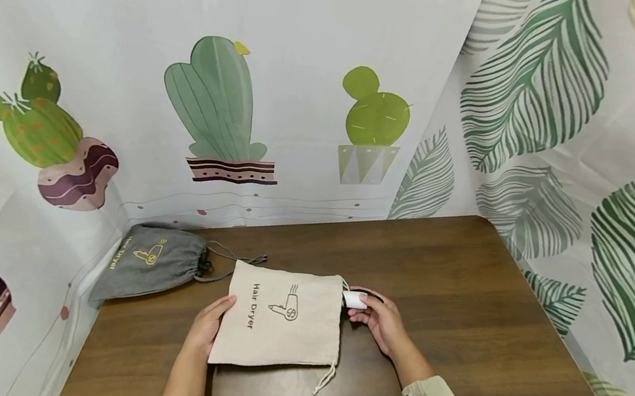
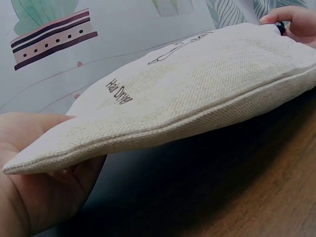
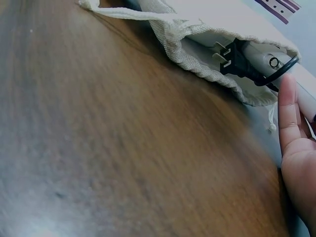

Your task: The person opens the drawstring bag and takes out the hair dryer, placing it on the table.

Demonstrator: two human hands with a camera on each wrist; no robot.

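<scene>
A beige drawstring bag printed "Hair Dryer" is held just over the table, its mouth toward the right. My left hand grips the bag's bottom edge, thumb on top and fingers underneath, as the left wrist view also shows. From the mouth sticks the white end of a hair dryer, the rest hidden inside the cloth. My right hand holds that end between thumb and fingers. In the right wrist view a black two-pin plug and its cord lie in the gaping mouth beside the dryer.
A grey drawstring bag with yellow print lies at the table's left back corner, its cords trailing right. The brown wooden table meets hanging cloths with cactus and leaf prints at the back and sides. A white drawstring dangles from the beige bag.
</scene>
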